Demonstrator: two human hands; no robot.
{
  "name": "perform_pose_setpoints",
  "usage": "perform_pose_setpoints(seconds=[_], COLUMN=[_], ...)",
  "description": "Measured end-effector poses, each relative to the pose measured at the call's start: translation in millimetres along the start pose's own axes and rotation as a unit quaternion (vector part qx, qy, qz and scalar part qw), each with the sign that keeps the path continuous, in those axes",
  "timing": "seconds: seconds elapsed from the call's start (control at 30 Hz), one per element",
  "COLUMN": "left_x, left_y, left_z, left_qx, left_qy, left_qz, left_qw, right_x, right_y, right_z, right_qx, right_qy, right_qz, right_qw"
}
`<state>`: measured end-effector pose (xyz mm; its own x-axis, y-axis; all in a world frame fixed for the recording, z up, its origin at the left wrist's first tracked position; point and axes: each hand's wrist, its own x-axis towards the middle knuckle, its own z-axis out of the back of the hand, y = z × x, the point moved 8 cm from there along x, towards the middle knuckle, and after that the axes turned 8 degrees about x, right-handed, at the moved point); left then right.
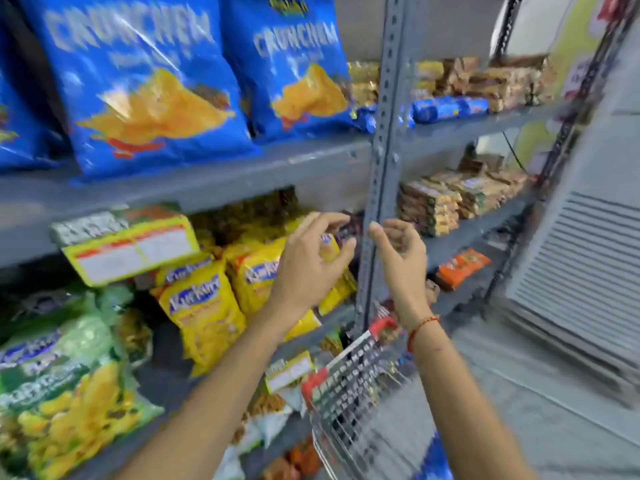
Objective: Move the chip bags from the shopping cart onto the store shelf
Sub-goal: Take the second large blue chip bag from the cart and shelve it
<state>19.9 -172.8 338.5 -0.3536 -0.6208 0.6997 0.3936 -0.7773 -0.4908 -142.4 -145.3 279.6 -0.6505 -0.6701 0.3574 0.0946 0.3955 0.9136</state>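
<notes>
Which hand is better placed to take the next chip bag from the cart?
Probably the right hand: it looks empty and hangs nearly above the cart. The left hand is at the yellow bags on the shelf.

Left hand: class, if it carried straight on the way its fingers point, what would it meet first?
Probably the dark packet just beyond the left hand, beside the grey shelf upright; blur leaves the depth uncertain.

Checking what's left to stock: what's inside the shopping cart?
Little can be told. Through the shopping cart wire, only dark blurred shapes show, and a blue patch by its lower edge may be a bag. The right forearm and motion blur hide the rest.
</notes>
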Motion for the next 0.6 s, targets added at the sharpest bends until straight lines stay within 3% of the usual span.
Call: perform_pose_setpoints(seconds=[0.13,0.3,0.47,0.6], left_x=[-45.2,-126.8,-232.6,-315.1], left_y=[20.5,60.7,93.2,117.1], left_z=[-104.8,-216.6,-305.2,-360.4], left_qx=[-0.018,-0.008,0.009,0.032], left_qy=[0.151,0.325,0.500,0.618], left_qz=[0.039,0.122,0.187,0.237], left_qw=[0.988,0.938,0.846,0.749], right_x=[-32.2,-92.1,-188.9,-264.9], right_y=[-83.4,-195.4,-292.5,-338.4], right_z=[77.6,182.2,284.0,335.3], right_qx=[-0.066,-0.151,-0.202,-0.208], right_qy=[-0.048,-0.110,-0.174,-0.212], right_qz=[-0.094,-0.244,-0.404,-0.491], right_qw=[0.992,0.952,0.875,0.819])
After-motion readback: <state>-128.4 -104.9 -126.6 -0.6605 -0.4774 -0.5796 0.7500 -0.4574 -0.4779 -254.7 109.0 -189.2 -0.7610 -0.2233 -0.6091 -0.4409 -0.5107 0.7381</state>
